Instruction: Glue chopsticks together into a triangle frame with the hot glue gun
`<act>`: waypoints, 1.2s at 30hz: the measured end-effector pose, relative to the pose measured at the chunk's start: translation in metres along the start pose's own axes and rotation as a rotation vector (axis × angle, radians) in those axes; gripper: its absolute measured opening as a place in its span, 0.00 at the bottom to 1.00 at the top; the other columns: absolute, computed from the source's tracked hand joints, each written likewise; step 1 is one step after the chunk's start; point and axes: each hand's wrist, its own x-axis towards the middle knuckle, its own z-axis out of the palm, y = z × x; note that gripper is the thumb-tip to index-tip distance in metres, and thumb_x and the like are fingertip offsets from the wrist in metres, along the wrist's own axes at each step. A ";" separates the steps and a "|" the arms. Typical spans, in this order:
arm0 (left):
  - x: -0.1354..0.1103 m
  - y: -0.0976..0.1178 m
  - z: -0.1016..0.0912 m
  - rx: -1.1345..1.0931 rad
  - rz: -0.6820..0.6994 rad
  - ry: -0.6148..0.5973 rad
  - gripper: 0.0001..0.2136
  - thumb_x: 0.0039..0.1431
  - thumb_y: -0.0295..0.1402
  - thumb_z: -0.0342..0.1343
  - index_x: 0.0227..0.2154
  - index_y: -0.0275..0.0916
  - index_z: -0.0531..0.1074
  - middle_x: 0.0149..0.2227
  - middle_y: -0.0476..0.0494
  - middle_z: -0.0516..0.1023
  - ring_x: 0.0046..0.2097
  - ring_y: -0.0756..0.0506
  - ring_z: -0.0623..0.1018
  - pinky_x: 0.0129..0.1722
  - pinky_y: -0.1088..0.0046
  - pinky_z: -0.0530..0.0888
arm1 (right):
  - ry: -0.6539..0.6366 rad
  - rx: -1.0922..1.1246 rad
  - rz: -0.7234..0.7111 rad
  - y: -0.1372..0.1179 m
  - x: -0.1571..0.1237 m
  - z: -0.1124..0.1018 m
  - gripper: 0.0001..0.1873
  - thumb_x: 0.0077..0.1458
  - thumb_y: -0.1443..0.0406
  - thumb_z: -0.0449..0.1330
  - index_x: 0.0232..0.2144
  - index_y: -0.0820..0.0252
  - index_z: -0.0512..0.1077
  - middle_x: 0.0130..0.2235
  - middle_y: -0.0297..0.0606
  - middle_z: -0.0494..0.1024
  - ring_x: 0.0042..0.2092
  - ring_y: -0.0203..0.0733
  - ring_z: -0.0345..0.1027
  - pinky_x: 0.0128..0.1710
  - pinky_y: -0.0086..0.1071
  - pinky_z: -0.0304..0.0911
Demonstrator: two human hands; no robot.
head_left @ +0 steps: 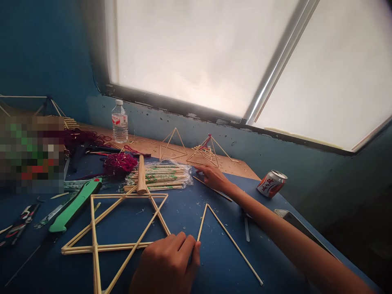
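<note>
At the bottom middle, my left hand (168, 261) is closed, pinching the lower end of one stick of a V of two thin wooden sticks (234, 241). Beside and partly under that hand lies a six-pointed star frame (93, 220) of doubled sticks. My right hand (211, 177) reaches far across the table with its index finger stretched out. It is near the right end of a clear bag of wrapped chopsticks (162, 175), and I see nothing held in it. Under it a dark thin stick (214, 190) lies on the mat.
Behind stand stick pyramids (175, 143), one with red yarn (209, 141), and a water bottle (119, 122). A tilted drink can (271, 183) is at right. At left lie a green-handled tool (76, 206), a red yarn bundle (121, 163) and a wooden handle (141, 175).
</note>
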 end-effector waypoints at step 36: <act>0.001 -0.003 0.001 0.035 0.058 -0.008 0.13 0.67 0.28 0.47 0.24 0.42 0.63 0.19 0.55 0.67 0.19 0.52 0.69 0.20 0.72 0.59 | 0.122 0.241 0.052 -0.015 -0.001 -0.008 0.41 0.54 0.77 0.49 0.69 0.64 0.44 0.54 0.43 0.78 0.63 0.49 0.61 0.58 0.44 0.59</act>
